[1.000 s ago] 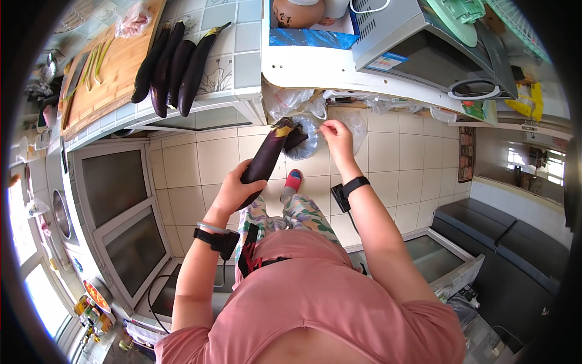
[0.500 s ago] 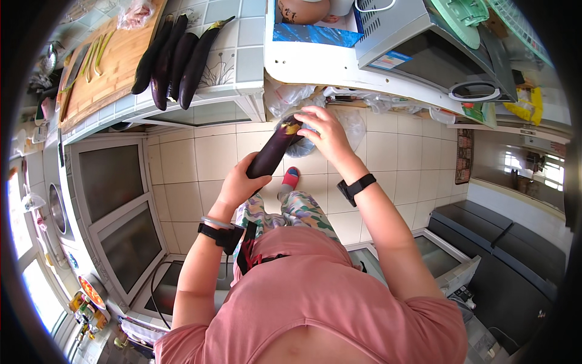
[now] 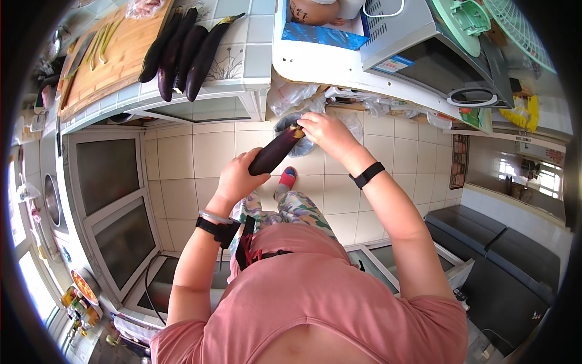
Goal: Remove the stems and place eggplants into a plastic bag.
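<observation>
Since the frame half a second earlier, the right hand (image 3: 327,134) has drawn its spread fingers together at the stem end of the held eggplant (image 3: 274,151). Findings follow, largest item first.

Tiled floor (image 3: 357,151): pale, spreading beneath both hands. Tiled counter (image 3: 251,60): upper left, with a wooden cutting board (image 3: 124,67) on it. Microwave (image 3: 418,54): grey, on the white surface at upper right. Bin (image 3: 304,148): plastic-lined, standing on the floor; seen from above, the eggplant's stem end overlaps it. Four dark eggplants (image 3: 205,57): side by side on the counter, just right of the board.

Held eggplant: in front of the person, tilted in view, stem end up and to the right. Left hand (image 3: 239,176): wrapped firmly round its lower end, thumb along the near side. Right hand: fingertips pinched at the stem end; whether they grip the cap or a loose bit of it cannot be told. Green stalks (image 3: 103,43): several, thin, lying on the board beside a knife (image 3: 82,53).
</observation>
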Demonstrator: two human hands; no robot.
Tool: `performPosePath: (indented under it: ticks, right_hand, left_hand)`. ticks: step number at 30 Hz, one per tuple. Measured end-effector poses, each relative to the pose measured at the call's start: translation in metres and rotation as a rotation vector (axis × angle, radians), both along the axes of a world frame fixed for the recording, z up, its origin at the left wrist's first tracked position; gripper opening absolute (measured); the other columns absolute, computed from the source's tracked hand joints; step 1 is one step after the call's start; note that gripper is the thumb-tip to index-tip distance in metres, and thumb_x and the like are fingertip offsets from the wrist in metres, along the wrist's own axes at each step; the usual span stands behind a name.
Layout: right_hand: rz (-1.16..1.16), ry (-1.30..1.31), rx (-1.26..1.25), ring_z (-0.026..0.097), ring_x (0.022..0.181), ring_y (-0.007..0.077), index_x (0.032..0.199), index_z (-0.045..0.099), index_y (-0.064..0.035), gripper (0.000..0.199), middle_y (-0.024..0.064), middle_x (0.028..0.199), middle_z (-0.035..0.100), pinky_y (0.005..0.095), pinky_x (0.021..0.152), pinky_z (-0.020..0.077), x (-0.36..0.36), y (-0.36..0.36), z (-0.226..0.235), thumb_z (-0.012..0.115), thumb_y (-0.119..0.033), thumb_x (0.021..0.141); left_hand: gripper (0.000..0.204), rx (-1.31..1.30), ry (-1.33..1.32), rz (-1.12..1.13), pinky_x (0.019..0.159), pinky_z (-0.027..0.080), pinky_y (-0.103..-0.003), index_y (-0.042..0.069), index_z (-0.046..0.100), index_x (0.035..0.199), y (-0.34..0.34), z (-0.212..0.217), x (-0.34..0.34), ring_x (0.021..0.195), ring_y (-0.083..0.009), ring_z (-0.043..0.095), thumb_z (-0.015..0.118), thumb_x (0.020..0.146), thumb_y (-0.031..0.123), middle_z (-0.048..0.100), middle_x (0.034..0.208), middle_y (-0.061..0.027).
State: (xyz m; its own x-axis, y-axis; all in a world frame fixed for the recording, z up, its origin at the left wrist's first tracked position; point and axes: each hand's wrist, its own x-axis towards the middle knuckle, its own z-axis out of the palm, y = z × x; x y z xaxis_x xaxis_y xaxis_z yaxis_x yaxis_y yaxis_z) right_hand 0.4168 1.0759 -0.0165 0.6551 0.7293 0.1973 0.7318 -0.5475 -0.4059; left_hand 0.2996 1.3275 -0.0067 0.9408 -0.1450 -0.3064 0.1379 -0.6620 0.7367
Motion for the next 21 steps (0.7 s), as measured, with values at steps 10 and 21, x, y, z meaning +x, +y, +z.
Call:
performPosePath:
  ticks: [10,21]
  right_hand:
    - [-0.046,0.08,0.063,0.065,0.08,0.0267,0.089,0.068,-0.0017,0.012,0.0084,0.092,0.066,0.036,0.07,0.0536,-0.005,0.007,-0.016,0.065,-0.007,0.079]
    - [-0.052,0.449,0.072,0.062,0.084,0.0244,0.1,0.069,-0.0016,0.018,0.0092,0.092,0.062,0.0334,0.075,0.05,-0.006,-0.001,-0.006,0.065,-0.013,0.086]
  left_hand:
    - [0.057,0.098,-0.077,-0.019,0.081,0.051,-0.043,0.012,0.06,0.121,0.006,-0.002,-0.006,0.089,-0.0333,0.063,0.075,0.067,0.026,0.066,0.096,-0.0128]
    - [0.06,0.199,-0.172,-0.066,0.079,0.048,-0.043,0.013,0.058,0.122,0.01,-0.011,-0.014,0.089,-0.0316,0.062,0.076,0.065,0.023,0.064,0.095,-0.0096]
